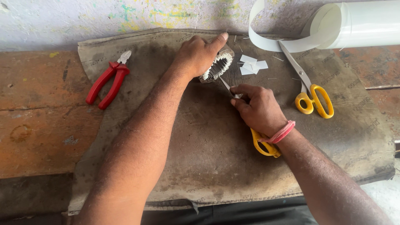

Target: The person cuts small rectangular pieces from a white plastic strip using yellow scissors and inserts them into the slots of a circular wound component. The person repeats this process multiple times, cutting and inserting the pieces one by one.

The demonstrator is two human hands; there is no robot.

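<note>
While both hands work at the mat's far middle, these lines hold:

Held piece: a small pleated white strip bent into a toothed ring (217, 66), under the left hand (196, 56) on the worn brown mat (200, 158) that covers the orange desk (37, 125).
Left fingers: curled over the ring's near end, forefinger stretched along its top; closed on it.
Right hand (258, 109): fingers closed round yellow-handled scissors (265, 145), blades pointing up-left to the ring's lower edge.
Handling: looks light, thin and springy, easily crushed or unfolded; likely best pinched by the outer folds, not the middle.
Long axis: runs from lower left to upper right, open side toward the scissors.
Nearby: a 2nd pair of yellow scissors (310, 93), red-handled pliers (108, 79), white offcuts (252, 66), white sheet roll (358, 24).
</note>
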